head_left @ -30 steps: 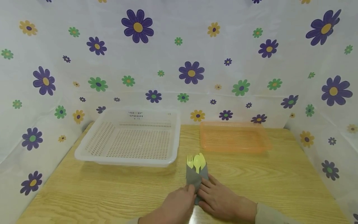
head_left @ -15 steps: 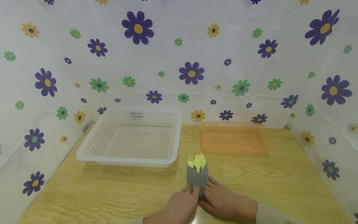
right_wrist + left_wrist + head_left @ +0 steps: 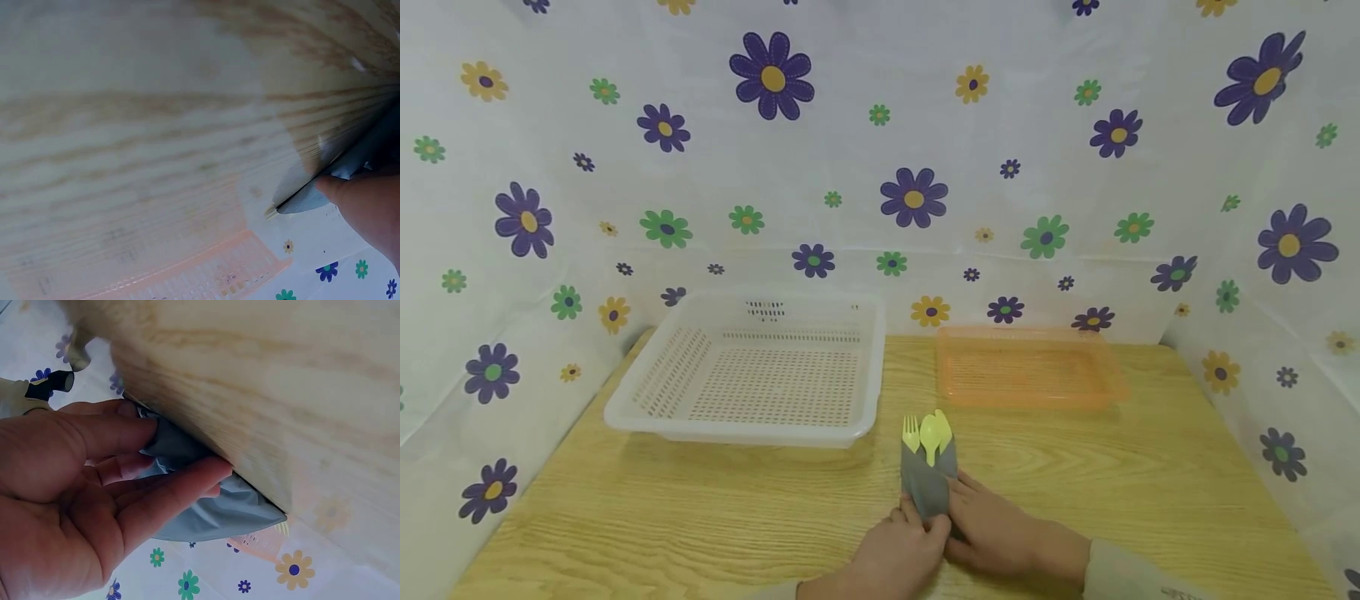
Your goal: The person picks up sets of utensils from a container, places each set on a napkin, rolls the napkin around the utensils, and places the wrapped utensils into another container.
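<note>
Grey cloth [image 3: 927,489], left hand [image 3: 901,557] pinching edge, right hand [image 3: 998,531] flat against it, tabletop [image 3: 737,508] around

Wood-grain table [image 3: 1150,475]; white sheeting [image 3: 842,150] with purple, green, yellow flowers [image 3: 913,198] behind, both sides.

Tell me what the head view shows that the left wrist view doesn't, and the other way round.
Only the head view: the white basket, the yellow spoon and knife, and the back of the left hand.
Only the left wrist view: that hand's palm side, thumb and fingers pinching the gray cloth, and a dark object too unclear to name.
Both: the left hand, the gray cloth, the wooden table, the flowered sheet, and, only partly in the wrist view, the orange tray and yellow fork.
</note>
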Demonstrator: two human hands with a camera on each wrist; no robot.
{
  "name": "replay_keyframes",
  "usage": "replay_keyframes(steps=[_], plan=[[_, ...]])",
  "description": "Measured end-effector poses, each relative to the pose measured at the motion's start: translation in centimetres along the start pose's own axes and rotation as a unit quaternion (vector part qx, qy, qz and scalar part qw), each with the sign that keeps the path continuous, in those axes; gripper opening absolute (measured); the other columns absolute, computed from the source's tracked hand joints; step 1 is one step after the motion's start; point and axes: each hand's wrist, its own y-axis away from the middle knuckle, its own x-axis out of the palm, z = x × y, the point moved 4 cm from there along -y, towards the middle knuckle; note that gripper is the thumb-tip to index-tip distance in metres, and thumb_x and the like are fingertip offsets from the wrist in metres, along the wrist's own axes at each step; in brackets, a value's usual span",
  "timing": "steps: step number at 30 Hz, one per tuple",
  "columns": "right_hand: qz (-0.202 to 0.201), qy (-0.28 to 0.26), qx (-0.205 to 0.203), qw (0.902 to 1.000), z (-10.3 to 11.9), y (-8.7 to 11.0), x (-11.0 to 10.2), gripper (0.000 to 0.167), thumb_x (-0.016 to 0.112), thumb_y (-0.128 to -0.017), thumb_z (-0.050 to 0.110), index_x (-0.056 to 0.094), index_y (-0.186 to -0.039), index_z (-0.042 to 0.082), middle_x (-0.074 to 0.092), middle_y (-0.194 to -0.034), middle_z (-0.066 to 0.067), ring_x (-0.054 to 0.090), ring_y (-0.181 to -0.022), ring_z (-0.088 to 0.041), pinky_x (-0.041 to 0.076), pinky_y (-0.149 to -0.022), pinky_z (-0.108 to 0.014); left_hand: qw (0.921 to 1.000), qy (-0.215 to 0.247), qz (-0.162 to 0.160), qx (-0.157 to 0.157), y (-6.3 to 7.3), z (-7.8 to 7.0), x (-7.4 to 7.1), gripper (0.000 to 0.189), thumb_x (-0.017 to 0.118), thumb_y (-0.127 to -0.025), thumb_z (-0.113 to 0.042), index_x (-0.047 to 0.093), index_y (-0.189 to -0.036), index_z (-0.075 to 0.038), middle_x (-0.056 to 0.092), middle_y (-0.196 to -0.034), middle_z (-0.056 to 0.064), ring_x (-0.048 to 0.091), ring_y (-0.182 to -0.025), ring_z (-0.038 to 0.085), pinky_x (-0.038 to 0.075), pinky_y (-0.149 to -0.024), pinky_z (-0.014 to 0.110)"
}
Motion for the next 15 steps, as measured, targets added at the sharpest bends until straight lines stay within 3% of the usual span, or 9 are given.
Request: replay_keyframes(steps=[2, 7, 10, 15], plan=[[0.001, -0.005, 0.002, 1.0000, -0.03, -0.11, -0.16, 0.066, 0.043, -0.104, 0.046, 0.031, -0.151, 0.001, 0.032, -0.159, -0.013, 0.025, -0.149, -0.026, 0.021, -0.117, -0.055, 0.9999, -0.004, -0.009, 0.010, -0.04, 0.05, -0.02, 0.018, 0.066, -0.089, -0.009, 0.049, -0.084, -0.008, 0.070, -0.091, 0.030, 0.066, -0.059, 0.027, 0.052, -0.045, 0.027], [-0.023, -0.014, -0.004, 0.9996, -0.14, -0.42, -0.35, 0.073, 0.049, -0.102, 0.048, 0.027, -0.154, 0.001, 0.031, -0.159, -0.014, 0.027, -0.148, -0.028, 0.023, -0.117, -0.053, 0.9996, 0.020, 0.005, 0.021, -0.12, 0.15, 0.03, 0.020, 0.066, -0.091, -0.009, 0.048, -0.082, -0.008, 0.068, -0.091, 0.034, 0.066, -0.060, 0.030, 0.051, -0.043, 0.028], [-0.040, -0.034, 0.000, 0.9986, -0.27, -0.57, -0.40, 0.077, 0.050, -0.100, 0.050, 0.023, -0.156, 0.003, 0.032, -0.159, -0.012, 0.030, -0.146, -0.029, 0.029, -0.115, -0.052, 0.9994, 0.027, -0.009, 0.020, -0.04, 0.05, 0.17, 0.022, 0.063, -0.092, -0.008, 0.045, -0.079, -0.008, 0.068, -0.090, 0.035, 0.064, -0.056, 0.029, 0.048, -0.038, 0.027], [-0.058, -0.046, -0.005, 0.9973, -0.23, -0.25, -0.67, 0.074, 0.051, -0.100, 0.050, 0.025, -0.155, 0.008, 0.036, -0.156, -0.010, 0.035, -0.143, -0.028, 0.036, -0.111, -0.051, 0.9985, 0.010, -0.050, 0.021, 0.14, -0.10, 0.38, 0.024, 0.039, -0.098, -0.001, 0.042, -0.076, -0.008, 0.068, -0.086, 0.034, 0.059, -0.048, 0.025, 0.043, -0.035, 0.025]])
